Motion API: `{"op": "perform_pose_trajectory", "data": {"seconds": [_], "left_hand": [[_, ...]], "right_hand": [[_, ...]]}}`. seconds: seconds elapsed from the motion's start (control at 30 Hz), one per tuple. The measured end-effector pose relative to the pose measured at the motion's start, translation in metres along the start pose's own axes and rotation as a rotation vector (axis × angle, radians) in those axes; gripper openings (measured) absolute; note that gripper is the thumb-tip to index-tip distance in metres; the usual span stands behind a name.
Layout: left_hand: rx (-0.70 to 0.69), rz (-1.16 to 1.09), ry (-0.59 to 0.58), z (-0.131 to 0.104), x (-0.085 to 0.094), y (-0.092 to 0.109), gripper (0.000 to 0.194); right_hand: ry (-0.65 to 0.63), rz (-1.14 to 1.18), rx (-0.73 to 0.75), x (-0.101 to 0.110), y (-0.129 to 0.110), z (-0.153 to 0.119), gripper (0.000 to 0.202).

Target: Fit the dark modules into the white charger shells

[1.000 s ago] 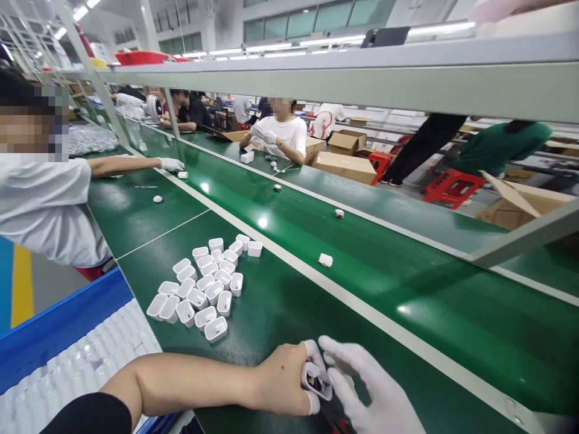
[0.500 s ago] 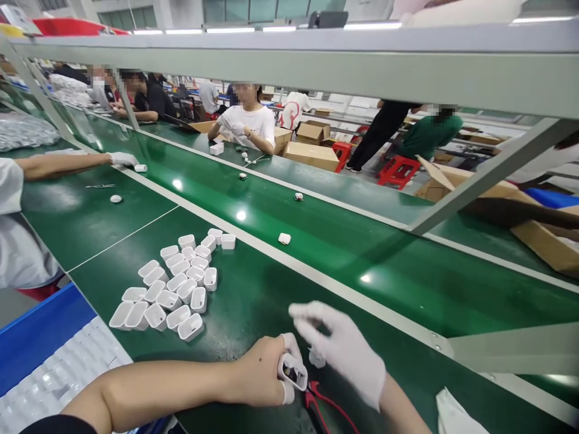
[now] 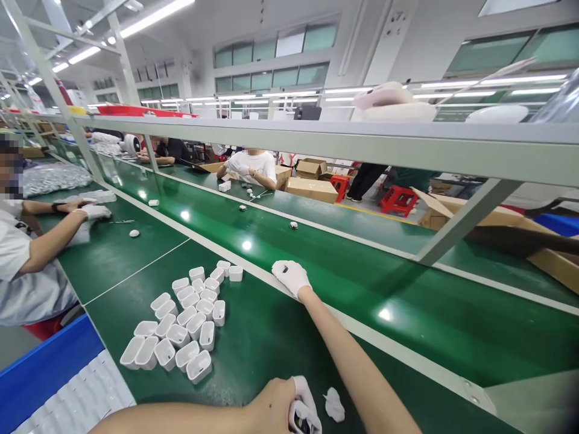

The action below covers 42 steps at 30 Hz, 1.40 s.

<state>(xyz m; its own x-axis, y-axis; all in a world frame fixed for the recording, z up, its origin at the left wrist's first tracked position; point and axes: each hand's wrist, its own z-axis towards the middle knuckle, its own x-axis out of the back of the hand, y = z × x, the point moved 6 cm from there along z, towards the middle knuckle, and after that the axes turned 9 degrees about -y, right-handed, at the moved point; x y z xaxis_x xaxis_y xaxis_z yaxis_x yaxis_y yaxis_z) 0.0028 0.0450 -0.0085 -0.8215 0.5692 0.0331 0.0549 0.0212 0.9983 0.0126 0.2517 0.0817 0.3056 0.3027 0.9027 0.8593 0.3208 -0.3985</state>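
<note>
My left hand (image 3: 301, 404), with white finger covers, is closed around a small white plastic case (image 3: 304, 423) at the bottom edge. Dark parts show inside the case, which the frame cuts off. Beside it on the green table lies a crumpled white scrap (image 3: 335, 404). My right hand (image 3: 292, 277), in a white glove, reaches out over the near edge of the green belt (image 3: 344, 289). Its fingers are bent together with a dark spot between them; whatever they hold is hidden. Left of my hands, several open white cases (image 3: 187, 316) stand in a cluster.
Two small parts (image 3: 294, 225) lie farther along the belt. A metal shelf frame (image 3: 316, 135) spans overhead, with a slanted brace (image 3: 465, 220) at right. A blue bin (image 3: 49, 361) stands at lower left. One co-worker (image 3: 31, 259) sits at left, another (image 3: 253, 169) across the belt.
My right hand has moved from beside the case out to the belt, where a small white part lay; that part is now hidden. The view has tilted up, and the red-handled pliers are out of sight.
</note>
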Motion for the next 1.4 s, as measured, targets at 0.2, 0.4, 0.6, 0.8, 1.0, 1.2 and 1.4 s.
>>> {"op": "perform_pose_trajectory", "data": {"seconds": [0.2,0.4,0.6,0.8,1.0,1.2,1.4], "left_hand": [[-0.104,-0.1,0.078,-0.007,0.011,0.024,0.024],[-0.098,-0.066,0.044,-0.01,0.01,0.031,0.023],[-0.066,0.293,0.148,-0.014,0.008,0.031,0.022],[0.07,0.697,0.067,-0.015,0.0,0.017,0.03],[0.104,0.971,-0.053,-0.019,-0.009,0.021,0.03],[0.116,0.803,0.011,-0.021,0.0,0.032,0.029],[0.009,0.585,0.108,-0.014,0.01,0.04,0.028]], "right_hand": [[-0.094,-0.022,0.153,-0.052,0.021,-0.063,0.026],[-0.014,0.074,0.134,-0.059,0.041,-0.131,0.055],[-0.013,0.316,0.186,-0.036,0.03,-0.21,0.019],[-0.017,0.172,0.161,-0.058,0.008,-0.239,0.014],[-0.024,0.307,0.156,-0.061,0.013,-0.243,0.02],[-0.153,0.158,-0.155,-0.06,0.071,-0.272,0.043],[-0.276,-0.19,-0.277,-0.087,0.091,-0.283,0.053]]}}
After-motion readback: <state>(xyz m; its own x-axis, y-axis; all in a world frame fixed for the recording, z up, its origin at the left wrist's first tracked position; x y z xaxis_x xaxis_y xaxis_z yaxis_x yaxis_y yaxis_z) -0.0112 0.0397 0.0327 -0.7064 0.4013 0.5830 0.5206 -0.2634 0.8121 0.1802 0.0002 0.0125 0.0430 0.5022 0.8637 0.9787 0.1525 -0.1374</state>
